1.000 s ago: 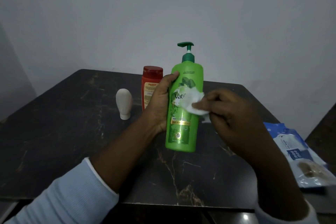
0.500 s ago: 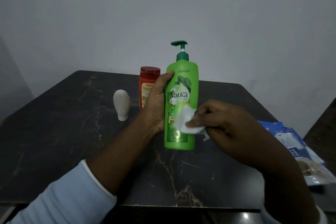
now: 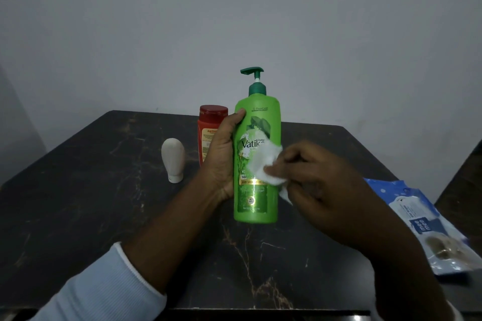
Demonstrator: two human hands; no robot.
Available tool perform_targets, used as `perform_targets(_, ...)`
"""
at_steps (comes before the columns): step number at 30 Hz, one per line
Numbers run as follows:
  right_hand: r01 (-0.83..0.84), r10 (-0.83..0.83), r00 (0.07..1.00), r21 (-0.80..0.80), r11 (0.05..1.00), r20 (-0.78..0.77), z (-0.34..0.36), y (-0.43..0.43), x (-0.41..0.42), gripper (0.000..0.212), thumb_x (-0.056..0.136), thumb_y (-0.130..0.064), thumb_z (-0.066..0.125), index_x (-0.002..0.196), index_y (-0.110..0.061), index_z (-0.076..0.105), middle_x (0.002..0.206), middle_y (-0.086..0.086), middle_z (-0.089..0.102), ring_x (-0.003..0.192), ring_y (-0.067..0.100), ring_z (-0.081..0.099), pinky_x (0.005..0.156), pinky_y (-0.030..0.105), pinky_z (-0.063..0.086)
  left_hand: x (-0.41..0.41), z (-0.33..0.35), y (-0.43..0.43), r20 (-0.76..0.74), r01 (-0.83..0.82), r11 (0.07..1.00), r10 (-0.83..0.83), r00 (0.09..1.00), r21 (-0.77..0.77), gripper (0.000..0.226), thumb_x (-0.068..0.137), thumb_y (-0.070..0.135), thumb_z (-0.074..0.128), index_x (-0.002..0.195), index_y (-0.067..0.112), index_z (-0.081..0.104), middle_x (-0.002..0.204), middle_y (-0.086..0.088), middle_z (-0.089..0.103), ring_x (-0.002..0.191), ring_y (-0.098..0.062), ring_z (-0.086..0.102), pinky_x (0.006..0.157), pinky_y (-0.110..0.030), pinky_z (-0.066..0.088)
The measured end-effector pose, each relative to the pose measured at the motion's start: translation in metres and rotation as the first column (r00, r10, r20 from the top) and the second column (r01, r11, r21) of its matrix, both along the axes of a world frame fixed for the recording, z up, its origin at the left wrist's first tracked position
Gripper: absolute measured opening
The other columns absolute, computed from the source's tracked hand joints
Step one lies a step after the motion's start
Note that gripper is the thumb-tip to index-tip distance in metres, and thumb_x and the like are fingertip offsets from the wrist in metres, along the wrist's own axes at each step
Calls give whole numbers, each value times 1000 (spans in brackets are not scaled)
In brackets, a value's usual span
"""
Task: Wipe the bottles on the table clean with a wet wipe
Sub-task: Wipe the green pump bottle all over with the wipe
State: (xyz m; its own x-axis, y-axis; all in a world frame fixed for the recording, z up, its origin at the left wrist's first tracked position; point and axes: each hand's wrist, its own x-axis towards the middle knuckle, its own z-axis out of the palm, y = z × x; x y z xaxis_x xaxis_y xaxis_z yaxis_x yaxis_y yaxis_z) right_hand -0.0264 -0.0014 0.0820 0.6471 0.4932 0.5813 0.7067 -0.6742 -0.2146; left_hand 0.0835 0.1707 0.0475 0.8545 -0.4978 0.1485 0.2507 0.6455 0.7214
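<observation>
A tall green pump bottle (image 3: 257,122) stands upright in the middle of the dark marble table (image 3: 78,203). My left hand (image 3: 221,156) grips its left side, thumb near the shoulder. My right hand (image 3: 313,177) pinches a white wet wipe (image 3: 263,164) and presses it against the label at mid-height. Behind my left hand stands a red bottle (image 3: 210,122), partly hidden. A small white bottle (image 3: 173,160) stands cap-down to the left.
A blue and white pack of wet wipes (image 3: 427,227) lies at the table's right edge. A plain grey wall rises just behind the table. Dark tabletop stretches left of the bottles and in front of them.
The wipe in my right hand went down the bottle's front and has come back up to the label. My left hand keeps its hold on the bottle.
</observation>
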Motion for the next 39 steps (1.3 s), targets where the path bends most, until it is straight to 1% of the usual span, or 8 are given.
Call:
perform_targets(4,-92,49,977,-204,975,-207,6,-2,-12,28,87,-20,60,111,-29,72,103,-12,62,91,1,59,77,7,44,3,-1,2,-4,-57,998,57,998,20,43,92,48,65,100,8,79,88,-11,76,73,-26,72,69,-37,61)
perform_targets(8,-118,56,958,-205,972,-281,6,-4,-14,30,87,-32,53,111,-32,71,103,-18,61,97,-1,58,84,9,46,1,-3,1,3,-43,998,43,999,38,44,90,49,68,102,9,81,90,-11,77,75,-26,74,69,-38,61)
perform_targets(11,-27,10,993,-142,989,-120,2,-6,-6,33,88,-32,48,110,-27,73,100,-13,62,87,-1,58,74,5,43,0,-5,-1,-18,-16,1000,16,1000,22,45,87,49,72,106,8,78,94,-12,75,79,-27,72,75,-39,60)
perform_targets(14,96,-100,994,83,992,36,-4,-6,8,29,88,-12,57,113,-16,72,103,-4,61,89,3,57,75,10,43,-1,-6,-5,-16,41,999,-41,999,6,50,82,49,76,113,9,75,101,-12,72,85,-28,70,80,-41,58)
perform_targets(18,145,-164,983,197,970,88,-10,1,13,34,87,-4,57,118,-10,69,107,2,60,96,11,59,81,18,46,0,-6,-3,-2,30,1000,-30,1000,-7,44,88,48,69,108,10,79,97,-10,77,81,-26,74,76,-39,61)
perform_targets(24,37,-43,996,-73,997,-80,2,4,-8,29,86,-17,57,108,-20,74,95,-4,62,80,4,58,65,12,44,4,-6,-1,-31,-44,999,43,999,-10,44,90,47,67,101,6,77,90,-13,74,76,-27,71,74,-37,61)
perform_targets(29,-74,15,974,-261,963,-224,7,3,-19,29,89,-18,55,111,-25,73,100,-5,64,87,5,60,75,14,48,2,-8,-3,-13,-63,996,64,998,57,43,87,49,70,100,9,80,88,-11,76,72,-25,73,69,-36,61)
perform_targets(39,216,-220,974,77,973,50,-1,8,-1,33,88,-3,58,120,-5,66,106,8,59,86,21,59,72,36,52,-1,-8,-5,27,43,999,-44,999,21,47,96,50,58,111,10,79,101,-11,77,85,-28,75,80,-43,61)
